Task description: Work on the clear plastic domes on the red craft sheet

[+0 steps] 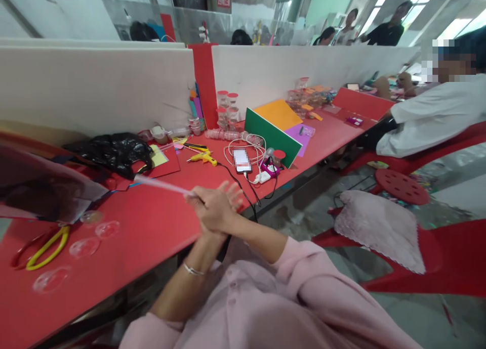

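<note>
My wrists cross above the front edge of the red table (140, 237). The right hand (211, 207) lies over the left wrist and is closed on one end of a thin, pale translucent strip (163, 184), which points out to the left and is blurred. Behind it, my left hand (233, 193) shows spread fingers with nothing seen between them; its palm is partly hidden. Just beyond the hands are a yellow glue gun (203, 158) and a phone (242, 161) with a cable plugged in.
Yellow-handled scissors (47, 250) and clear round pieces (85, 247) lie at left, near a black plastic bag (110, 151). A green board (273, 136), coloured sheets and stacked jars (228, 111) stand farther back. At right, a person sits near red chairs (451, 258).
</note>
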A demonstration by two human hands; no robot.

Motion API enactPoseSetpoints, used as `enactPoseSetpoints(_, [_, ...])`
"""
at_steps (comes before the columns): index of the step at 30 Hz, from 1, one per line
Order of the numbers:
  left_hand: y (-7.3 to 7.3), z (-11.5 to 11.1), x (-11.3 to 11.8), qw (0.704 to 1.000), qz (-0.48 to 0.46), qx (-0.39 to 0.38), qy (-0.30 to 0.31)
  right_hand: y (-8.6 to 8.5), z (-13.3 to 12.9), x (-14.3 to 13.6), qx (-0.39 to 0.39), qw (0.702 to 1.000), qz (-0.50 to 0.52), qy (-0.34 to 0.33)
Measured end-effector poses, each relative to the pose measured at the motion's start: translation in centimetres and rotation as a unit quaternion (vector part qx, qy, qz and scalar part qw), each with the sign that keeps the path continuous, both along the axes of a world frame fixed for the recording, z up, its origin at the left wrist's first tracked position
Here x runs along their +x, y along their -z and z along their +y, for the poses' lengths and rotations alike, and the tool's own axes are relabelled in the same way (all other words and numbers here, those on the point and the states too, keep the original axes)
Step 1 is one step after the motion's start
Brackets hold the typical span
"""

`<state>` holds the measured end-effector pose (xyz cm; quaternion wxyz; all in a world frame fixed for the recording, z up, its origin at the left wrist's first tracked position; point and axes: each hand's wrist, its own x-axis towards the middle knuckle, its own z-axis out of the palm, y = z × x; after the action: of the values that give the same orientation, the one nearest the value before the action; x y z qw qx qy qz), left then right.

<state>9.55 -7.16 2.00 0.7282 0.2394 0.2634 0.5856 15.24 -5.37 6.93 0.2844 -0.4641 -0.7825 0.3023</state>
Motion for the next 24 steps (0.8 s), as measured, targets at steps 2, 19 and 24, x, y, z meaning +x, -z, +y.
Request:
enactPoseSetpoints(2, [1.0, -2.5, 0.9, 0.999, -0.015, -0.036, -0.007, -0.1, 2.3, -1.2, 0.034, 0.995, -0.059, 0.068])
enactPoseSetpoints(19, [-1.4, 2.3, -20.8, 0.943, 0.013, 0.069, -0.324, 2.0, -0.5, 3.9, -0.098, 0.954, -0.208, -0.191])
enactPoseSetpoints(24, [-1.4, 2.1, -22.2, 0.939, -0.013, 0.04, -0.341, 2.7, 0.4, 8.6, -0.068, 0.987, -0.142, -0.011])
